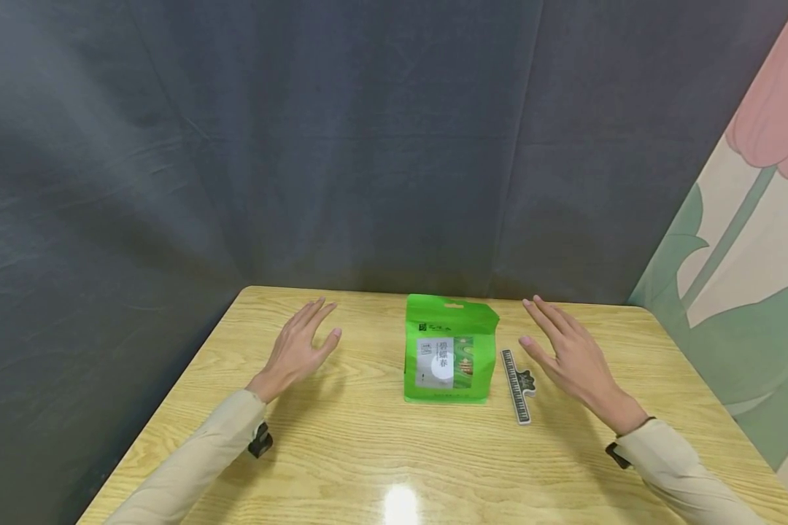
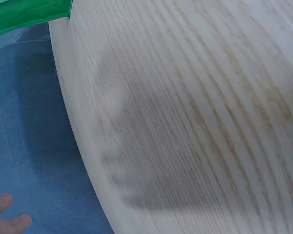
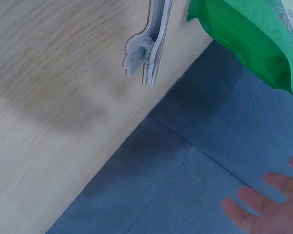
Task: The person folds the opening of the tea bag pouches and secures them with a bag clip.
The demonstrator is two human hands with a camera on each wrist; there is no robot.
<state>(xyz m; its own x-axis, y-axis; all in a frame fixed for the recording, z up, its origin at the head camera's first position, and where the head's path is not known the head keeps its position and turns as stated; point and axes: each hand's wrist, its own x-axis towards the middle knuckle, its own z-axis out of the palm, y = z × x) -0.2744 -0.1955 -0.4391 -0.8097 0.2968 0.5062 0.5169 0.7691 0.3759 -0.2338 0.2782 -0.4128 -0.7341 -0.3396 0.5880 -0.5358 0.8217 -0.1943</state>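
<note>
A bright green tea pouch (image 1: 449,313) stands upright on the wooden table, with a white and patterned label on its front. Just right of it lies a long clip (image 1: 516,386) with a piano-key pattern and a dark, shaped handle. My left hand (image 1: 297,351) hovers over the table left of the pouch, fingers extended and holding nothing. On the other side, my right hand (image 1: 573,361) is held above the table beside the clip, fingers straight and apart from it. The right wrist view shows the clip's grey spring side (image 3: 146,53) near the pouch's green base (image 3: 244,44).
The wooden table (image 1: 368,452) has its far edge against a dark cloth curtain (image 1: 368,146). To the right is a wall (image 1: 729,292) painted with a pink flower and green leaves. Both forearms wear light sleeves with dark wrist straps.
</note>
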